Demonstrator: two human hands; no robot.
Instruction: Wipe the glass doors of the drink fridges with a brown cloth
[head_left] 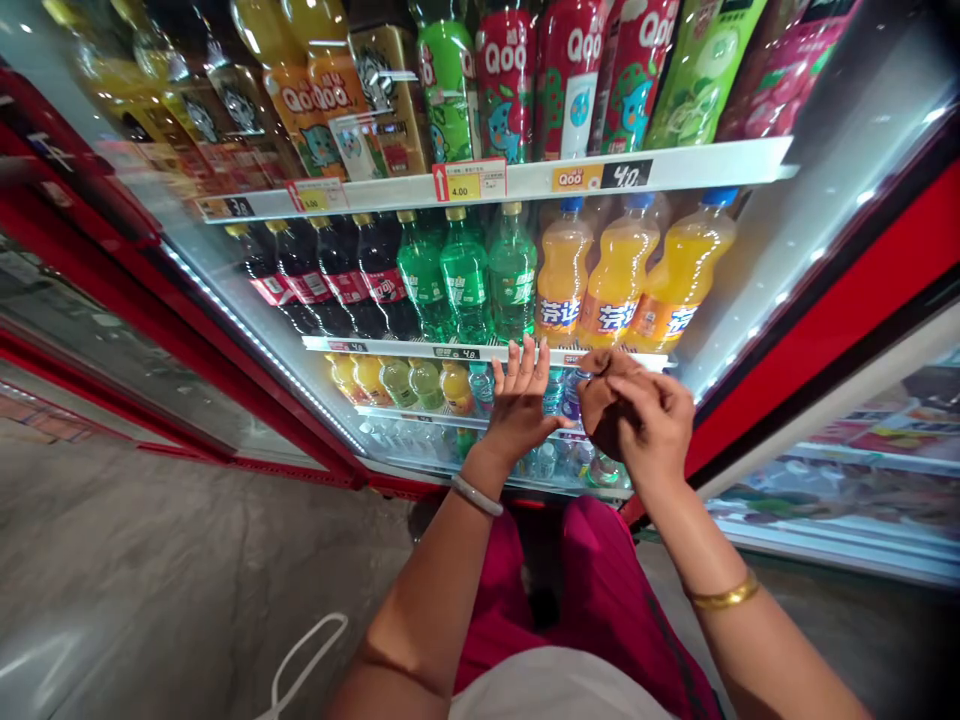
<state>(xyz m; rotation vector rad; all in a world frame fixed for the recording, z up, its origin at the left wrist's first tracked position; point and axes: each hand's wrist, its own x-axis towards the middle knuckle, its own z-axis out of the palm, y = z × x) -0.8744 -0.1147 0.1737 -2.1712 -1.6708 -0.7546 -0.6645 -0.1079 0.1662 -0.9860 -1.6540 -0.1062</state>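
Note:
My left hand [519,405], with a pale bangle on its wrist, is held up with fingers spread in front of the lower shelf edge [405,350]. Nothing is in it. To its right, my right hand [652,420] pinches a crumpled brown cloth [604,395] between thumb and fingers; a gold bangle circles that forearm. Behind and above the hands stand green bottles [513,275] and orange bottles [616,265] with blue caps. Dark cola bottles [382,280] line the same shelf further left.
An upper shelf [540,180] carries Qoo bottles [506,85]. Smaller bottles [424,382] fill the lower shelves. A red door frame [817,310] borders the cooler at right, with another glass-fronted unit [855,460] beyond. A white cord [307,650] hangs at lower left.

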